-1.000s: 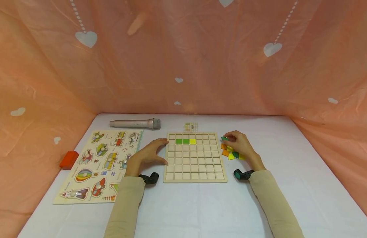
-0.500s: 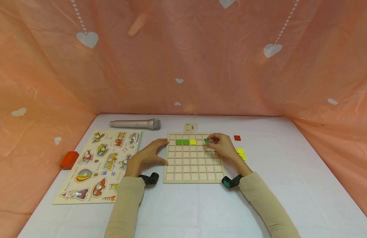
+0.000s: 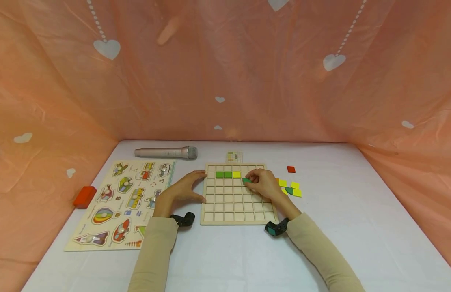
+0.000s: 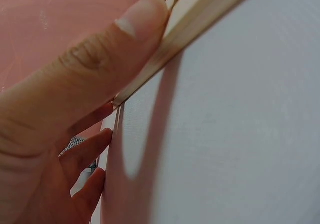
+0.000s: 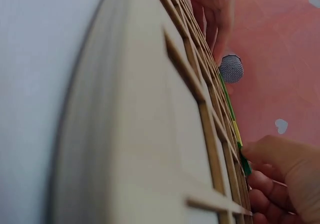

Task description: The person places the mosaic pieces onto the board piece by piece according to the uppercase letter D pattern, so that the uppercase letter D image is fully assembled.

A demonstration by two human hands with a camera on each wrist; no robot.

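Note:
A wooden grid board (image 3: 239,207) lies flat on the table. In its second row from the back sit two light green tiles (image 3: 223,174) and a yellow tile (image 3: 236,174), side by side. My right hand (image 3: 264,185) pinches a dark green tile (image 3: 246,181) between thumb and fingers, close over the squares just right of the yellow one. In the right wrist view the held tile (image 5: 244,162) shows edge-on at the grid. My left hand (image 3: 184,188) is spread at the board's left side, with the thumb (image 4: 142,21) against the wooden edge.
Right of the board lie several yellow squares (image 3: 297,193), a dark green rounded piece (image 3: 289,190) and a red tile (image 3: 291,169). Behind it lies a small pattern card (image 3: 234,156). To the left are a microphone (image 3: 165,152), a picture puzzle (image 3: 115,211) and a red block (image 3: 85,197).
My right hand has carried the dark green tile left from the loose pieces to over the board, beside the yellow tile. My left hand has stayed at the board's edge.

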